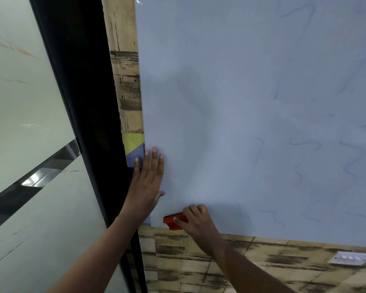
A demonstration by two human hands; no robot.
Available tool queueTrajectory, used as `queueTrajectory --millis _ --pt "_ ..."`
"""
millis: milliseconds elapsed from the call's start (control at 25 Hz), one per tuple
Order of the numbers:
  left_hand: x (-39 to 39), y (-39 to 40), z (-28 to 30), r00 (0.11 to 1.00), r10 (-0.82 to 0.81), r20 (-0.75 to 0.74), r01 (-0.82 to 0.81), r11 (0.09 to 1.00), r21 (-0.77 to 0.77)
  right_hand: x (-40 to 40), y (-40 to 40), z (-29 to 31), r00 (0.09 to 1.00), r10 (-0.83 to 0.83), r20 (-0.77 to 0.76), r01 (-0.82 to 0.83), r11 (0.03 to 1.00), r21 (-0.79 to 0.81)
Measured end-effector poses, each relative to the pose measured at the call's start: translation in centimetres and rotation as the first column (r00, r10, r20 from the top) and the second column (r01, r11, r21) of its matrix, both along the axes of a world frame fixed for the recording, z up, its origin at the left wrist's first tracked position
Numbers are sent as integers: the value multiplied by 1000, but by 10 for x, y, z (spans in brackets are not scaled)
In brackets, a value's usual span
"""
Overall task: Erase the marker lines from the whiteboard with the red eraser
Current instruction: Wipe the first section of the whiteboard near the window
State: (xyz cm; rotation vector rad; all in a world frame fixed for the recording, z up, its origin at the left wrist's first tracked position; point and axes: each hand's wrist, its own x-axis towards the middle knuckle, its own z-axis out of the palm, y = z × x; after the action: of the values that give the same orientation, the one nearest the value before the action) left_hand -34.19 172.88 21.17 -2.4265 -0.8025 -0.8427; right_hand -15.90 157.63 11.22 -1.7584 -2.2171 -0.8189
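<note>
The whiteboard fills most of the view, pale blue-grey and mounted on a wall. Faint blue wavy marker lines run across its right half; the left half looks wiped. My right hand is shut on the red eraser, pressing it against the board's lower left corner just above the bottom edge. My left hand lies flat with fingers spread on the board's left edge, a little above and to the left of the eraser.
A tan wall with dark brick-like streaks borders the board below and to the left. A white switch plate sits under the board at right. A black door frame and frosted glass panel stand at left.
</note>
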Motion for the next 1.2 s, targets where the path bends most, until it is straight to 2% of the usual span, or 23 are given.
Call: queueTrajectory --millis 120,240,440,520,720,840,920,1000,1040,1120,1200 --pt "7 -1 -9 999 -48 -7 48 999 5 6 -2 9 1000 12 -10 -12 1000 -4" --pt "9 1 -12 998 -59 24 59 998 -6 19 -6 26 992 -14 -123 28 993 114" --pt "18 -3 -18 997 -42 71 44 999 -21 57 -43 18 890 -203 -407 336 897 287" --pt "20 -6 -19 997 -19 76 22 999 -35 68 -57 -1 838 -253 -484 421 864 277" --pt "24 -12 -21 997 27 69 -22 996 -81 81 -73 -38 802 -363 -475 491 853 177" --pt "25 -19 -21 995 23 96 -14 995 -96 77 -82 -39 741 -413 -529 527 846 78" --pt "24 -24 -22 994 -13 109 23 996 -85 71 -83 -29 632 -369 -681 586 803 109" --pt "24 -28 -24 994 -54 93 58 997 -47 64 -81 -1 400 -145 -905 655 736 172" --pt "26 -29 -25 994 -67 83 70 997 -33 62 -80 16 294 -9 -956 685 700 204" --pt "31 -31 -24 994 -80 76 83 996 -29 58 -77 47 170 166 -971 748 620 237" --pt "38 -35 -22 995 -80 67 83 995 -50 56 -74 60 97 219 -971 786 582 209"
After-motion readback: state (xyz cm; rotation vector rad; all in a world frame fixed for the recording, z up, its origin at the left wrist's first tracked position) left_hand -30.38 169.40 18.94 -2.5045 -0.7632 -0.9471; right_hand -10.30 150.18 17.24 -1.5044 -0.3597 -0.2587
